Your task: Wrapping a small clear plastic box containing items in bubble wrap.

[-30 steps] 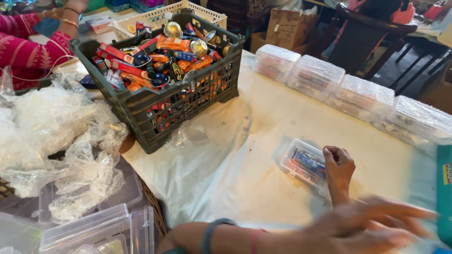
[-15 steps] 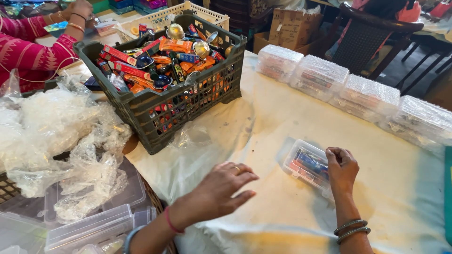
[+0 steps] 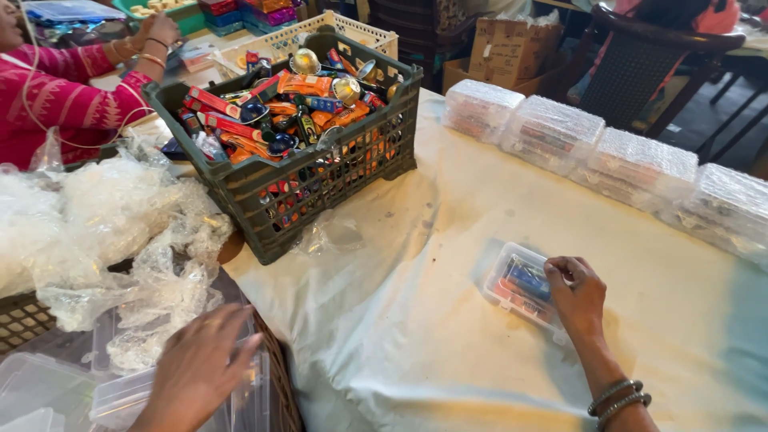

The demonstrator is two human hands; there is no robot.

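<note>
My right hand point(image 3: 578, 294) rests on a small clear plastic box point(image 3: 518, 284) holding colourful items, lying on the white cloth-covered table point(image 3: 416, 336). The fingers press its right side and lid. My left hand point(image 3: 202, 364) is at the lower left, fingers spread, laid on a stack of empty clear plastic containers point(image 3: 120, 392) beside crumpled bubble wrap point(image 3: 104, 232). A dark green plastic crate point(image 3: 296, 188) full of orange, red and blue packets and round metallic pieces stands at the table's far left.
A row of several bubble-wrapped boxes point(image 3: 608, 152) lines the table's far right edge. Another person in a pink sleeve point(image 3: 72, 104) works at the upper left. Cardboard boxes point(image 3: 512, 48) and a dark chair point(image 3: 648, 64) stand behind the table.
My left hand has swung from the middle of the table down to the left onto the empty containers. My right hand has stayed on the small clear box.
</note>
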